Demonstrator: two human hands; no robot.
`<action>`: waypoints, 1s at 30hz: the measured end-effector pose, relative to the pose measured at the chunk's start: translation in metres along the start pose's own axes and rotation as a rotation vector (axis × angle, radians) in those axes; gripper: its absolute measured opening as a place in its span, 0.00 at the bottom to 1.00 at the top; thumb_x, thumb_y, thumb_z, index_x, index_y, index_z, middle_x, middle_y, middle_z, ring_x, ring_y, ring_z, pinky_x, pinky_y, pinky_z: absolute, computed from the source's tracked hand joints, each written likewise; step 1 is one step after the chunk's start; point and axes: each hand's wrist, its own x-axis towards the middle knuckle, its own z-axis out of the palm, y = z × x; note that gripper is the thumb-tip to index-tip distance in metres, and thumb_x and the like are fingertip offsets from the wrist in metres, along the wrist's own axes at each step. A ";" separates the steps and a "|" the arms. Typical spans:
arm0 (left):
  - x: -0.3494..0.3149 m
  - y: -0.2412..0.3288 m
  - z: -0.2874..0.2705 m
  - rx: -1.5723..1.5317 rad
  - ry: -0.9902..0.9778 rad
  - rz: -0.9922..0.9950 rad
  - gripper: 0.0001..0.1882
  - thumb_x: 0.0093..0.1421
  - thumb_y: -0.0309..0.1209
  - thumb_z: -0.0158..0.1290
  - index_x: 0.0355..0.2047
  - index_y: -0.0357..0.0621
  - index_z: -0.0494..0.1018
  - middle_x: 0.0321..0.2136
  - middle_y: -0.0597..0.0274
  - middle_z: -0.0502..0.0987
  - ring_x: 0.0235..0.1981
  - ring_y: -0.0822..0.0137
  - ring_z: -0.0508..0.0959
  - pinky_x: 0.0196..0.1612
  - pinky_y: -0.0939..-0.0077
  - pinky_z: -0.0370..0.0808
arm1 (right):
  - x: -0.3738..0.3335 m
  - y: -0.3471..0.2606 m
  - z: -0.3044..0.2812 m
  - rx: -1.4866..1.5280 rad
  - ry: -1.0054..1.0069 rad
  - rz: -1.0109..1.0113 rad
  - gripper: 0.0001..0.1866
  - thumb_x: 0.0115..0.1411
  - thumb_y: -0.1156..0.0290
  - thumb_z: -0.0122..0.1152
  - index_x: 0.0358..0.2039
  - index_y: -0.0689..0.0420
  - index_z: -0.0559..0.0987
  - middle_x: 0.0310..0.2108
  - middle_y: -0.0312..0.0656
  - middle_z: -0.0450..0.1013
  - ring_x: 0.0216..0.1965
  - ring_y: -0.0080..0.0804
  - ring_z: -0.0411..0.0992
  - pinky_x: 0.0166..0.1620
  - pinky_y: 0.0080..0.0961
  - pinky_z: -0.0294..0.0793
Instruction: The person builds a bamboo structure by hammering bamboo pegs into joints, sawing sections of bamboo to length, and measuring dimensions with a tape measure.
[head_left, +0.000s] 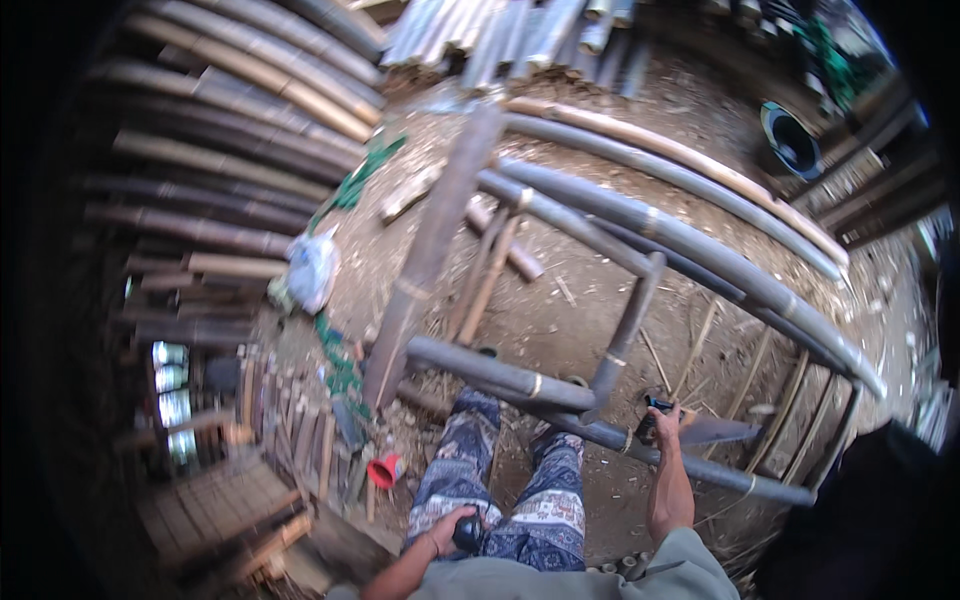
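Observation:
My right hand [665,430] is closed around the dark handle of a handsaw [722,431]. Its broad blade points right, just above the near rail of a ladder-like bamboo frame [735,478]. Down by my patterned trousers, my left hand [447,532] is closed at a dark rounded object [468,531] that I cannot make out. In front of my knees lies a bamboo pole [500,373], joined to a short upright piece [625,325]. A wide brown bamboo length [430,265] rises at a slant on the left.
Stacked bamboo poles [250,75] fill the left side and far edge. A red funnel-shaped thing [384,471] and a pale plastic bag [312,270] lie to my left. At far right stands a dark bucket [790,140]. Long curved poles [690,165] lie beyond the frame.

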 end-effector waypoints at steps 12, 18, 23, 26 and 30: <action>-0.009 -0.006 0.025 0.009 -0.177 0.271 0.16 0.56 0.46 0.55 0.33 0.48 0.75 0.26 0.67 0.78 0.26 0.72 0.77 0.31 0.75 0.75 | -0.124 -0.090 -0.091 -0.583 0.616 -0.180 0.27 0.48 0.71 0.61 0.50 0.61 0.66 0.40 0.56 0.74 0.42 0.49 0.73 0.48 0.40 0.70; -0.017 0.005 0.000 -0.166 -0.238 0.320 0.20 0.57 0.48 0.54 0.39 0.46 0.71 0.30 0.62 0.77 0.28 0.66 0.78 0.29 0.60 0.79 | -0.189 -0.173 -0.146 0.005 0.391 -0.165 0.14 0.50 0.69 0.64 0.33 0.66 0.75 0.34 0.52 0.75 0.32 0.35 0.75 0.33 0.38 0.76; -0.038 0.028 -0.024 -0.321 -0.392 0.372 0.22 0.57 0.50 0.55 0.40 0.47 0.71 0.31 0.62 0.77 0.30 0.64 0.79 0.32 0.60 0.79 | -0.276 -0.276 -0.138 0.226 0.328 -0.389 0.16 0.54 0.63 0.63 0.32 0.64 0.76 0.29 0.46 0.73 0.28 0.34 0.74 0.32 0.36 0.75; -0.070 0.059 -0.027 -0.339 -0.473 0.400 0.22 0.57 0.51 0.55 0.41 0.47 0.71 0.33 0.63 0.77 0.32 0.64 0.79 0.34 0.59 0.79 | -0.333 -0.329 -0.102 0.359 0.270 -0.538 0.16 0.56 0.60 0.61 0.31 0.63 0.76 0.27 0.43 0.72 0.27 0.32 0.73 0.32 0.32 0.74; -0.107 0.090 -0.052 -0.338 -0.677 0.464 0.24 0.53 0.52 0.59 0.41 0.48 0.71 0.30 0.61 0.76 0.29 0.66 0.77 0.28 0.65 0.80 | -0.388 -0.357 -0.027 0.412 0.038 -0.617 0.18 0.58 0.53 0.57 0.32 0.57 0.77 0.25 0.37 0.72 0.28 0.30 0.72 0.33 0.31 0.73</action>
